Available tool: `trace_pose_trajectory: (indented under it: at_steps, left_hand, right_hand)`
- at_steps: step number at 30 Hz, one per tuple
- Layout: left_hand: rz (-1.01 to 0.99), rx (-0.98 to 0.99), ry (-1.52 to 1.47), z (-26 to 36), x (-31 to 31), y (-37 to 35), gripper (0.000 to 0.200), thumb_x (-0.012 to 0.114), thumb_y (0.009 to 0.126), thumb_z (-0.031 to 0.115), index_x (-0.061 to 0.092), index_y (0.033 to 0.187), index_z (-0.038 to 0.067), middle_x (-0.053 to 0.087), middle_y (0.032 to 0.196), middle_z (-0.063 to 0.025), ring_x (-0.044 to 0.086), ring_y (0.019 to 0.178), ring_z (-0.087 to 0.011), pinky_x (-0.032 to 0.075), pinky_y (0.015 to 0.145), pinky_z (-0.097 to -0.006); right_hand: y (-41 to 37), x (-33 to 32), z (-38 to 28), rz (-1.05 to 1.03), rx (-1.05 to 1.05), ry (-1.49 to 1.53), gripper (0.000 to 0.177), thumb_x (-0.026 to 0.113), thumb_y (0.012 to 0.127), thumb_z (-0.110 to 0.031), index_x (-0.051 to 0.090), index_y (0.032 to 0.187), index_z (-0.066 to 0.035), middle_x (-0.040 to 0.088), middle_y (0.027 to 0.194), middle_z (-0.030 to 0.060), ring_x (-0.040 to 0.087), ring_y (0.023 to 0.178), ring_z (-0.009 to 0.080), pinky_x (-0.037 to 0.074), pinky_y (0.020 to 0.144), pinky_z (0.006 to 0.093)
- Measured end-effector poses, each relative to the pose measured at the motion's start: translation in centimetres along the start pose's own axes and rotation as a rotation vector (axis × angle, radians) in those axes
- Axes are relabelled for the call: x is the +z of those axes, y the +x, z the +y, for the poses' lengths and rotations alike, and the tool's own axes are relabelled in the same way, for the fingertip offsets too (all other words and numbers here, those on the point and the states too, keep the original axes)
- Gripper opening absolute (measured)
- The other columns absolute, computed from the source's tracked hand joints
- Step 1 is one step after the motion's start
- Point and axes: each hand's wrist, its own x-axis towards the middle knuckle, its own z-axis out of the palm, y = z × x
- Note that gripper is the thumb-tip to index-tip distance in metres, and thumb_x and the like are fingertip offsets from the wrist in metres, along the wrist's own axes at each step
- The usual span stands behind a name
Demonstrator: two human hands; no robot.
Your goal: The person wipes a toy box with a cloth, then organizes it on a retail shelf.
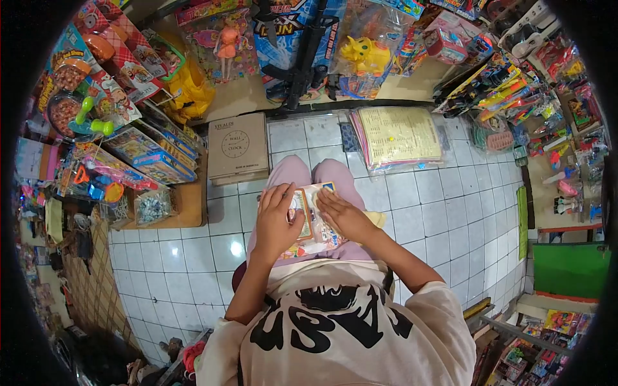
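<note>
A flat, colourful printed toy package lies across my lap, over pink trousers. My left hand grips its left side, with the thumb on the printed face and the fingers reaching over the far left edge. On the right half, my right hand lies flat with its fingers stretched out and pressed to the surface. A pale yellow piece, perhaps cloth, sticks out beside my right wrist. Whether it continues under that palm is hidden.
Ahead on the tiled floor are a brown wall clock box and a plastic-wrapped stack of printed sheets. Packaged toys surround me, including a black toy gun and a yellow toy. A green panel stands at right.
</note>
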Motion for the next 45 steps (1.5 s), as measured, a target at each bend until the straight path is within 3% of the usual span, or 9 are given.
trace_pose_trajectory:
  at_steps: [5,9,12,16,25,29,32,38,45]
  left_hand:
    - [-0.011,0.019,-0.019,-0.3,-0.1,0.1,0.052,0.061,0.075,0.016,0.052,0.123,-0.001,0.052,0.121,-0.0156,0.046,0.116,-0.0332,0.027,0.107,-0.0474]
    - [0.007,0.017,-0.061,-0.8,-0.3,0.1,0.053,0.063,0.075,0.015,0.052,0.123,-0.002,0.052,0.121,-0.0166,0.046,0.116,-0.034,0.028,0.107,-0.048]
    - [0.025,0.024,-0.073,-1.0,-0.3,0.0,0.053,0.066,0.075,0.014,0.052,0.124,0.0,0.052,0.122,-0.0165,0.046,0.116,-0.0344,0.029,0.106,-0.0471]
    - [0.041,-0.024,-0.063,-0.4,-0.6,-0.2,0.055,0.069,0.073,0.014,0.053,0.124,0.002,0.052,0.123,-0.0148,0.048,0.115,-0.0342,0.03,0.106,-0.0458]
    - [0.096,-0.073,0.036,-0.1,-0.3,-0.3,0.056,0.072,0.071,0.02,0.054,0.121,0.001,0.053,0.118,-0.0125,0.049,0.113,-0.0326,0.03,0.104,-0.0494]
    - [0.255,-0.062,-0.019,-2.1,0.9,0.1,0.055,0.071,0.072,0.02,0.054,0.119,-0.002,0.052,0.116,-0.0149,0.048,0.11,-0.035,0.035,0.099,-0.0466]
    - [0.299,-0.027,-0.037,-3.0,1.3,0.4,0.056,0.071,0.073,0.019,0.053,0.12,-0.004,0.052,0.115,-0.0168,0.047,0.107,-0.0359,0.037,0.095,-0.0442]
    - [0.222,-0.085,0.056,-1.8,1.0,0.8,0.057,0.071,0.073,0.019,0.053,0.121,-0.005,0.051,0.116,-0.0165,0.046,0.11,-0.0345,0.036,0.097,-0.0432]
    - [0.223,-0.12,0.002,-2.8,1.1,0.6,0.056,0.071,0.074,0.017,0.052,0.123,-0.002,0.05,0.117,-0.0159,0.045,0.112,-0.0343,0.038,0.096,-0.0431]
  right_hand:
    - [-2.7,-3.3,-0.6,-0.18,-0.087,0.319,0.033,0.048,0.094,-0.015,0.054,0.122,0.001,0.049,0.133,0.0167,0.045,0.126,0.0278,0.035,0.106,0.0354]
    - [-0.8,-5.1,-0.4,0.071,0.168,0.493,0.033,0.046,0.095,-0.015,0.053,0.124,-0.001,0.05,0.132,0.0173,0.044,0.126,0.0298,0.033,0.107,0.0362]
    - [1.8,-3.2,1.3,0.199,0.125,0.372,0.035,0.045,0.096,-0.015,0.05,0.127,0.0,0.048,0.133,0.0179,0.043,0.126,0.0316,0.033,0.107,0.0377]
    - [2.6,0.2,0.9,0.101,-0.003,0.078,0.032,0.048,0.094,-0.017,0.055,0.119,0.002,0.052,0.128,0.0187,0.04,0.129,0.0297,0.032,0.108,0.037]
    - [-5.3,-3.2,-2.4,-0.148,-0.192,0.252,0.026,0.051,0.093,-0.016,0.06,0.109,0.002,0.059,0.119,0.0157,0.053,0.117,0.0245,0.044,0.099,0.0345]
    - [-5.6,-6.1,-1.2,-0.148,0.228,0.582,0.025,0.048,0.094,-0.012,0.059,0.112,0.001,0.062,0.116,0.0148,0.057,0.113,0.026,0.044,0.096,0.034]
    - [-4.1,-5.3,0.1,0.373,0.423,0.907,0.027,0.049,0.093,-0.011,0.056,0.115,0.002,0.058,0.122,0.0157,0.053,0.118,0.0278,0.04,0.1,0.0347]
    - [-1.3,-0.6,-0.9,0.09,0.042,-0.002,0.034,0.054,0.09,-0.014,0.053,0.119,0.003,0.048,0.132,0.0184,0.04,0.129,0.0298,0.029,0.109,0.0384]
    - [-4.9,-2.5,0.2,0.146,-0.01,0.088,0.02,0.056,0.088,-0.013,0.062,0.098,0.004,0.064,0.106,0.0144,0.061,0.1,0.0276,0.049,0.086,0.0373]
